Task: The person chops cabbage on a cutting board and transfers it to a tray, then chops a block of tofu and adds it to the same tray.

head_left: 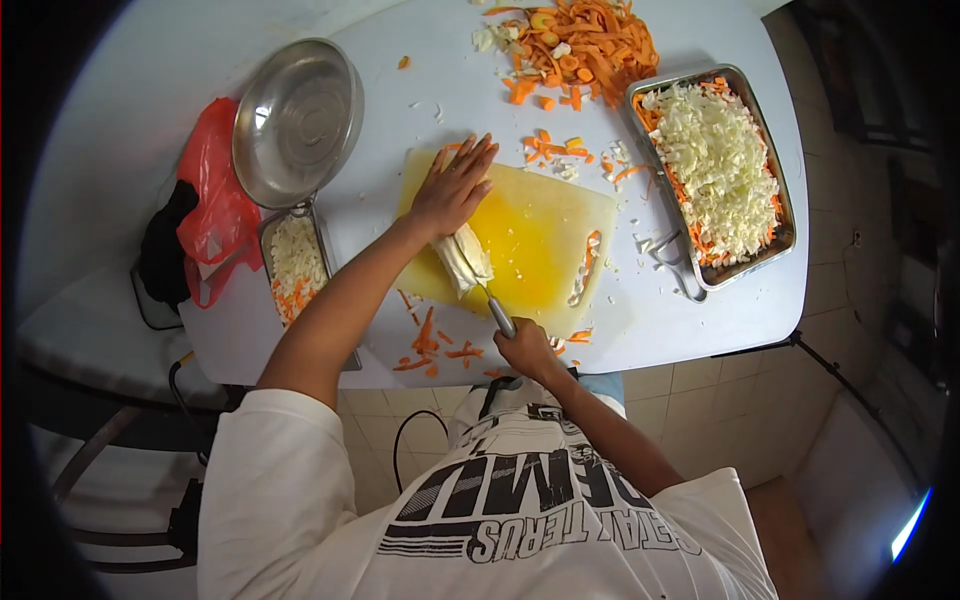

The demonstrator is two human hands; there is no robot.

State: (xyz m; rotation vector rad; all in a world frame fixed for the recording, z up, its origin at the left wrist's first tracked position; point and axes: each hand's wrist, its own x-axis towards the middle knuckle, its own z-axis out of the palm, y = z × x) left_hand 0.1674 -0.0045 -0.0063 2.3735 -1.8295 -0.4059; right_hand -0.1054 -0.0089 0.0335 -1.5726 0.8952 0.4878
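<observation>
My left hand (456, 190) lies flat with fingers stretched out over the far left part of the yellow-stained cutting board (540, 220). From under its palm comes a pale, layered piece that looks like cabbage (463, 262), partly hidden by the hand. Closed round the handle of a knife (500, 312), my right hand (527, 350) is at the board's near edge. The knife points away from me toward the pale piece, and most of its blade is out of sight. Carrot and cabbage scraps (586, 262) sit at the board's right end.
A heap of carrot peels (590, 45) lies at the back. On the right stands a metal tray (790, 235) of shredded cabbage and carrot. To the left are a steel bowl (300, 120), a smaller tray (330, 265) of chopped vegetables and a red plastic bag (215, 190).
</observation>
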